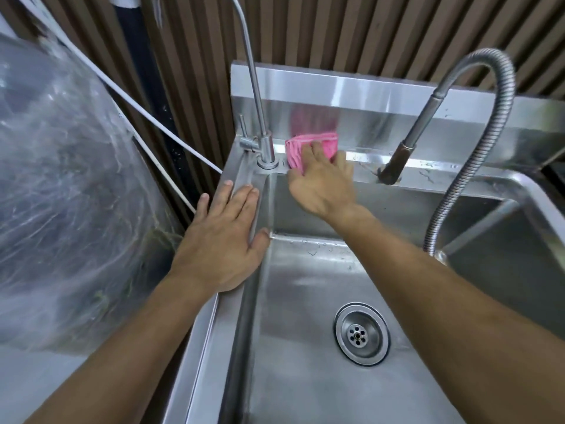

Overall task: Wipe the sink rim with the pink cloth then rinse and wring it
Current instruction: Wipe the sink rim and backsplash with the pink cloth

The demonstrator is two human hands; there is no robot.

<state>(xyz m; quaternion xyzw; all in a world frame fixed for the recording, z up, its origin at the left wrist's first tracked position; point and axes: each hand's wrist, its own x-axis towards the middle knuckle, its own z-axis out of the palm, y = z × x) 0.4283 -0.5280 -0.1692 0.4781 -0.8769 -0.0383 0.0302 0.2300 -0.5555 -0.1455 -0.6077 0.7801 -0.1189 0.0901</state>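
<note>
A folded pink cloth (308, 145) lies on the back rim of the steel sink (428, 169), just right of a thin faucet. My right hand (321, 182) presses flat on the cloth, fingers spread over it, and its reflection shows pink in the backsplash. My left hand (223, 237) rests palm down on the sink's left rim, fingers apart, holding nothing. The basin below is wet, with a round drain (362, 333) near its middle.
A slim gooseneck faucet (258, 117) stands at the back left corner. A pull-out sprayer on a flexible metal hose (458, 179) arches over the right side. A second basin (519, 270) lies right. A large plastic-wrapped bundle (67, 194) and white cables crowd the left.
</note>
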